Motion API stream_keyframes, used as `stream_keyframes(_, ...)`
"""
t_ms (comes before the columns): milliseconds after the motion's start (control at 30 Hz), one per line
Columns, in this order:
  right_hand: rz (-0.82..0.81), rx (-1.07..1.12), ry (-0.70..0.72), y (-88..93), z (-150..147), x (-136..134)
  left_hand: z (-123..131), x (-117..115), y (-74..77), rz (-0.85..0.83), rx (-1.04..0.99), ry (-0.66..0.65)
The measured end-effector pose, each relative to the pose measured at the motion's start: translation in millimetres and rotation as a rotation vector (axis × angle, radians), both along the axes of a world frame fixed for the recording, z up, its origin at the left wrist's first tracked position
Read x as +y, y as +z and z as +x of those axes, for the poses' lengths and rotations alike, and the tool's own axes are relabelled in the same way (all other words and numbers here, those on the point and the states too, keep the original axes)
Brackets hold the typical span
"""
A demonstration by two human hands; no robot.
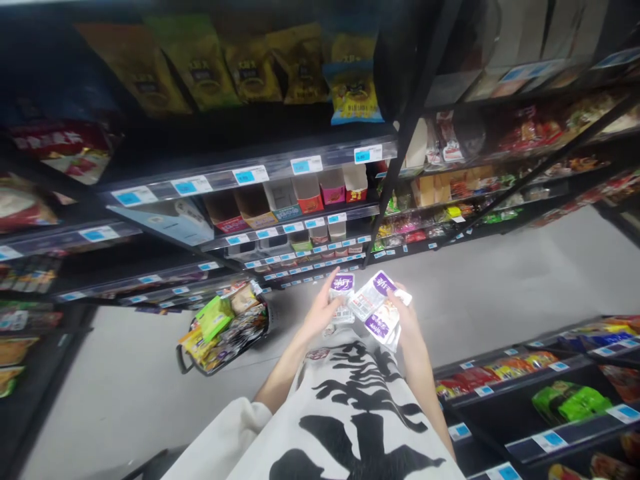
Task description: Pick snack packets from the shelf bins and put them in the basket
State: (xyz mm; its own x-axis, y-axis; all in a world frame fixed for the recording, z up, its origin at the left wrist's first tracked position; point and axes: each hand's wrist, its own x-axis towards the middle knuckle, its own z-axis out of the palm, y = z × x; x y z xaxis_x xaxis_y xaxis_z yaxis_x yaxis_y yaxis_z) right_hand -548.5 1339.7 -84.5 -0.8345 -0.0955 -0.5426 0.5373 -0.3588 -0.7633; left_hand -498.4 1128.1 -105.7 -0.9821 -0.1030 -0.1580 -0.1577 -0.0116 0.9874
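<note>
In front of my chest, my left hand (323, 309) is closed on a small white-and-purple snack packet (343, 285), thumb across its front. My right hand (406, 317) grips several similar packets, fanned out and overlapping; the uppermost white-and-purple packet (369, 297) leans toward the left hand. Another packet (380, 322) shows beneath it. The two hands are close together, and their packets nearly touch. Print on the packets is too blurred to read. My right fingers are partly hidden behind the packets.
A black basket (265, 319) full of snack bags stands on the grey floor (315, 373) at left. Ahead, dark shelves hold yellow snack bags (355, 93) and open display boxes (307, 200). A lower shelf at right carries a green bag (570, 401).
</note>
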Motion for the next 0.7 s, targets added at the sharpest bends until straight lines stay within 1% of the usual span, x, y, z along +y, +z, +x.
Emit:
stream_keyframes(100, 0.005, -0.004, 0.031, -5.4, 2, 7, -3, 6, 1.0, -0.037, -0.044, -0.074)
stream_keyframes(200, 0.065, 0.085, 0.126, -17.0, 3, 13, -6, 32, 0.8, 0.004, -0.076, -0.151)
stream_keyframes(300, 0.141, 0.147, 0.179, -26.5, 2, 25, -8, 66, -3.1, 0.051, -0.062, -0.14)
stream_keyframes(333, 0.126, 0.135, 0.171, -27.8, 2, 32, -8, 75, -4.8, 0.063, -0.056, -0.126)
stream_keyframes(400, 0.028, 0.072, 0.134, -27.9, 0, 48, -8, 90, -7.3, 0.056, -0.045, -0.098)
stream_keyframes(467, -0.095, 0.008, 0.077, -26.3, -1, 66, -9, 101, -7.6, -0.04, -0.047, -0.093)
stream_keyframes(533, -0.163, -0.024, 0.01, -25.5, -3, 84, -9, 112, -5.7, -0.236, -0.032, -0.1)
stream_keyframes(600, -0.164, -0.035, -0.047, -27.1, -4, 97, -10, 127, -2.8, -0.404, 0.012, -0.15)
stream_keyframes(633, -0.144, -0.037, -0.072, -28.6, -5, 103, -11, 137, -1.4, -0.444, 0.031, -0.2)
stream_keyframes(700, -0.064, -0.028, -0.12, -31.6, -8, 111, -15, 159, 0.7, -0.457, 0.042, -0.32)
